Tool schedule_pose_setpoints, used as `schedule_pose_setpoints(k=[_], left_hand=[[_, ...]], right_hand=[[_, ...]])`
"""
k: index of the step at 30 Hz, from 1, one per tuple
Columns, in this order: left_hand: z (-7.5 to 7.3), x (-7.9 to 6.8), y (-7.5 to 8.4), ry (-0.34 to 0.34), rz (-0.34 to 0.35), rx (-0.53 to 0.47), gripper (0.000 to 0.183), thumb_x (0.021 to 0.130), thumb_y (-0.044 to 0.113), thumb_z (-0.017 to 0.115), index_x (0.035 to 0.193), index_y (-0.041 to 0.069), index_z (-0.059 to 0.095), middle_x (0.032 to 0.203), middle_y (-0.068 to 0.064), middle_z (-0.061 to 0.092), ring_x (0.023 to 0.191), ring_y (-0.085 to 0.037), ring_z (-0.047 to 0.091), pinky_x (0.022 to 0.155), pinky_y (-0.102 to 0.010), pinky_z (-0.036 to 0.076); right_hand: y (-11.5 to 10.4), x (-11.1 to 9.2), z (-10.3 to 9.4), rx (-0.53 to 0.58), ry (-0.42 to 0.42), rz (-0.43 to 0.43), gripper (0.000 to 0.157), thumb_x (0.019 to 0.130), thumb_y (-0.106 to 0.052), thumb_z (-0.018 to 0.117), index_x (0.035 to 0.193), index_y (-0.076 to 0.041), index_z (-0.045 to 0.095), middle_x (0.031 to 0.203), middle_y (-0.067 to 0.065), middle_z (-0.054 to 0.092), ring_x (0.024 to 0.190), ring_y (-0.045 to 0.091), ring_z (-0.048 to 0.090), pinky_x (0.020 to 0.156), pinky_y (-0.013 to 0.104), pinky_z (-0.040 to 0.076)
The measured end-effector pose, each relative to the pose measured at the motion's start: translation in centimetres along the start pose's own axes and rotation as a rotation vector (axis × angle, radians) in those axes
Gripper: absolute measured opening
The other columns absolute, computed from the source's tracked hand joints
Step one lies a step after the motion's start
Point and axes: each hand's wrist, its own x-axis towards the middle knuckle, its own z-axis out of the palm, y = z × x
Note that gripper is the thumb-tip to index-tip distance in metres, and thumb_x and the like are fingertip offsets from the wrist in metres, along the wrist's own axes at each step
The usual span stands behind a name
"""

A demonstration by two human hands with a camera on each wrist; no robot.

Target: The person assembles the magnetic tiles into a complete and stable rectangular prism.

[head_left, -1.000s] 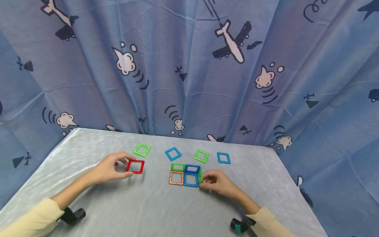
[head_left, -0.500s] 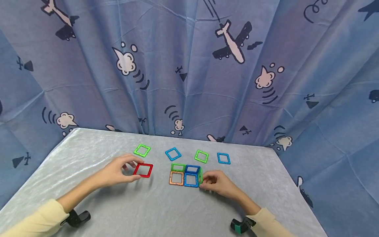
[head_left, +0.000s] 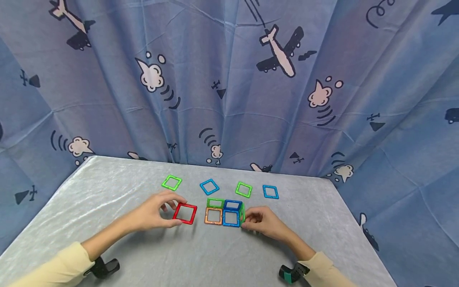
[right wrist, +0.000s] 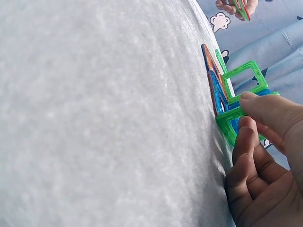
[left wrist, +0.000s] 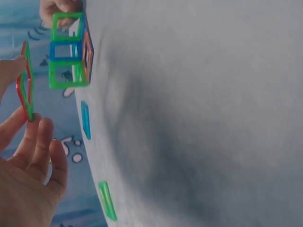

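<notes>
- Our left grip (head_left: 157, 213) pinches a red frame (head_left: 195, 215) by its sides in the head view, thumb on the near side and fingertips on the far side; we hold it above the surface (head_left: 161, 255), left of the orange frame (head_left: 213, 223) and apart from it.
- Our right grip (head_left: 265, 223) holds the upright green side frame (head_left: 242, 211) at the fingertips. Just left of that grip lies the flat blue frame (head_left: 231, 225), with the orange frame touching it farther left; the rear blue frame (head_left: 234, 201) and rear green frame (head_left: 216, 199) stand along their far edges.
- Beyond both grips we see four loose frames lying flat: left green (head_left: 168, 187), left blue (head_left: 213, 191), right green (head_left: 242, 195) and right blue (head_left: 271, 197). A patterned curtain (head_left: 215, 79) hangs behind them.
- From the left wrist, we see the pinched piece nearly edge-on, a green edge beside the red; whether it is one frame or two, we cannot tell. The joined frames stand well apart from this grip.
- From the right wrist, our thumb rests on the green side frame, fingers curled beneath; the left grip shows small, far off.
</notes>
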Motion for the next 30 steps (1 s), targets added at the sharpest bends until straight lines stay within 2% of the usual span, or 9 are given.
schedule_pose_setpoints(k=[5,11,19,27,30], left_hand=[[0.9,0.7,0.4,-0.024,-0.002,-0.023,0.047,0.082,0.028,0.088,0.122,0.015,0.069,0.115,0.006,0.063,0.091,-0.012,0.064,0.073,-0.038,0.056],[2.0,1.5,0.8,-0.039,0.027,-0.059,0.046,0.083,0.032,0.087,0.122,0.015,0.069,0.114,0.004,0.063,0.089,-0.015,0.065,0.072,-0.035,0.055],[3.1,2.3,1.5,-0.066,0.038,-0.077,0.047,0.086,0.032,0.085,0.124,0.011,0.069,0.113,0.002,0.065,0.090,-0.021,0.066,0.072,-0.039,0.056],[3.9,2.9,2.1,-0.094,0.033,-0.102,0.037,0.089,0.035,0.081,0.120,0.018,0.070,0.113,0.000,0.068,0.091,-0.015,0.066,0.074,-0.034,0.056],[4.1,3.0,2.2,-0.090,0.034,-0.113,0.035,0.090,0.036,0.080,0.117,0.016,0.071,0.112,0.000,0.069,0.091,-0.018,0.067,0.074,-0.034,0.056]], right_hand=[[0.0,0.0,0.0,0.005,0.003,0.003,0.010,0.092,-0.001,0.074,0.102,0.002,0.073,0.081,0.012,0.066,0.064,0.008,0.053,0.052,0.021,0.044],[-0.1,-0.1,0.0,0.008,0.002,0.004,0.011,0.092,-0.001,0.075,0.102,0.002,0.073,0.081,0.014,0.066,0.065,0.009,0.054,0.052,0.021,0.045],[-0.4,-0.1,0.0,0.016,0.002,-0.016,0.013,0.092,-0.001,0.075,0.103,0.005,0.073,0.081,0.016,0.066,0.064,0.010,0.054,0.052,0.022,0.045],[-0.2,-0.1,0.0,0.008,0.003,-0.015,0.013,0.092,-0.003,0.075,0.102,0.004,0.073,0.081,0.014,0.066,0.064,0.010,0.053,0.053,0.022,0.045],[-0.1,-0.1,0.0,0.005,0.003,-0.013,0.013,0.092,-0.003,0.075,0.103,0.003,0.073,0.082,0.014,0.066,0.064,0.010,0.053,0.053,0.022,0.045]])
